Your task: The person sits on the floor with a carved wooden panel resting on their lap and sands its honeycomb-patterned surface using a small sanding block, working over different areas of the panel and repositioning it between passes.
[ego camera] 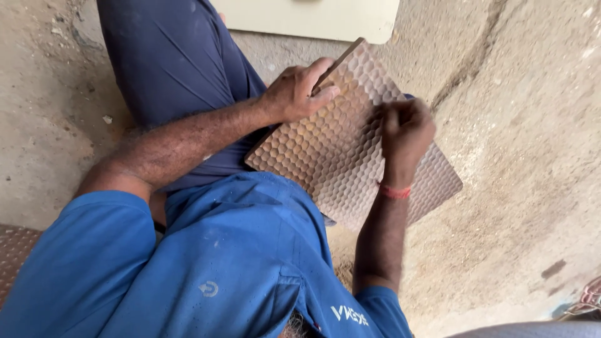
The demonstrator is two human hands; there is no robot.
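Note:
A brown wooden panel (325, 150) with a carved honeycomb pattern rests tilted across my lap. My left hand (299, 91) grips its upper left edge, thumb and fingers wrapped over the rim. My right hand (405, 128) is closed into a fist and pressed on the panel's surface near its right side; whatever it holds is hidden inside the fingers. A red thread band circles my right wrist.
I sit on a rough concrete floor (526, 163) dusted with sawdust. A pale cream board (313, 19) lies at the top. Another patterned brown panel (14, 250) shows at the left edge. My dark blue trousers and blue shirt fill the lower left.

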